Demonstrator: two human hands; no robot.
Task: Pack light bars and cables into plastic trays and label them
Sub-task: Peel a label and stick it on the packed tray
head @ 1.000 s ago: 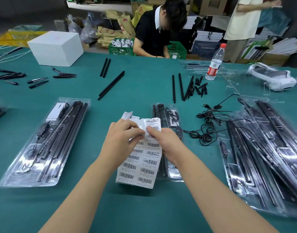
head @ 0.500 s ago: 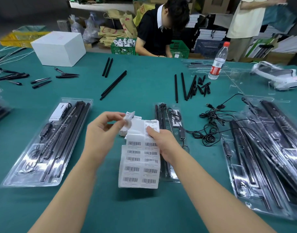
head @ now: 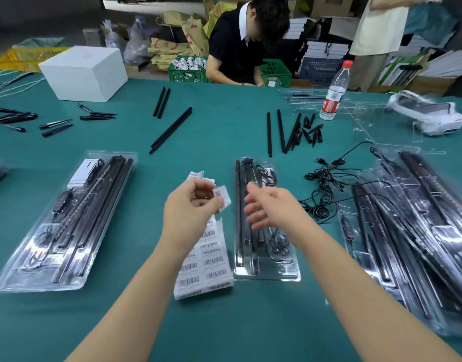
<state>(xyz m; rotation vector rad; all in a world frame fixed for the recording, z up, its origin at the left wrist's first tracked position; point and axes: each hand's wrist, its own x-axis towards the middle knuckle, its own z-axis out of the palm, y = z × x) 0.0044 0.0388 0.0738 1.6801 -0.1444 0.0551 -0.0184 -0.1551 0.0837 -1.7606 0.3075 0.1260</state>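
Note:
My left hand [head: 190, 212] pinches one small barcode label [head: 223, 197] peeled from the white label sheet [head: 206, 267], which lies flat on the green table. My right hand [head: 271, 207] hovers with loose, spread fingers above a clear plastic tray [head: 266, 273] holding black light bars and a coiled cable. It holds nothing. A second filled tray [head: 65, 220] lies to the left. Several filled trays are stacked at the right [head: 412, 231].
Loose black cables [head: 326, 189] lie between the middle tray and the right stack. Loose black bars [head: 171, 130] and small black tips [head: 312, 130] lie farther back, with a water bottle [head: 333, 91] and a white box [head: 85, 73]. A person sits across the table.
My left hand pulled a label off the sheet. My right hand let go of the sheet, which dropped flat onto the table, and moved right over the middle tray.

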